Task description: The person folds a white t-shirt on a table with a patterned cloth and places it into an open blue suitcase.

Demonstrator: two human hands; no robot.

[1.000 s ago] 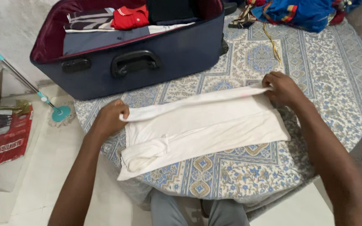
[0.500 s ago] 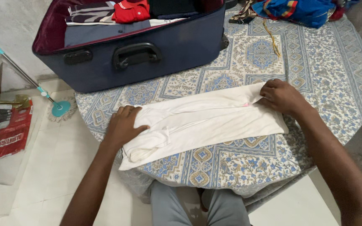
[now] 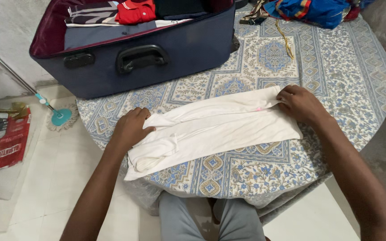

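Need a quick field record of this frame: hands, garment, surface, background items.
left hand: palm down on the left end of the white garment
right hand: fingers grip the garment's upper right corner
garment: folded lengthwise, flat
surface: round table, blue patterned cloth
behind: open navy suitcase with folded clothes
floor: mop, red bag

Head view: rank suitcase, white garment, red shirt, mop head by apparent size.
1. Suitcase, cut off at the top edge, still the largest.
2. White garment, under the left hand and right hand.
3. Red shirt, partly hidden in the suitcase.
4. Mop head, close to the shirt; farther off, so unsure.
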